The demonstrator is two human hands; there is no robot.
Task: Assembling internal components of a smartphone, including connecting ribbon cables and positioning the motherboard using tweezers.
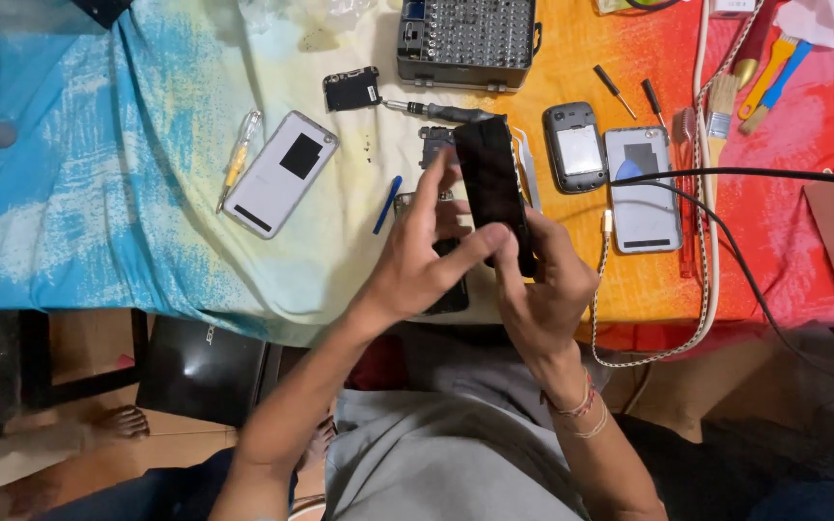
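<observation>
A black smartphone (490, 183) is held upright on its long edge above the table's near edge. My right hand (544, 289) grips it from below and behind, thumb on its lower end. My left hand (427, 256) presses fingers against its left face, index finger reaching up along it. Another dark phone part (453, 294) lies under my left hand, mostly hidden.
On the multicoloured cloth (147, 193) lie a white phone back cover (279, 174), a yellow-handled tester (236, 159), a blue pry tool (387, 204), a screwdriver bit case (465, 41), a small keypad phone (575, 147), a grey phone back (642, 189), brushes (721, 101) and cables (726, 251).
</observation>
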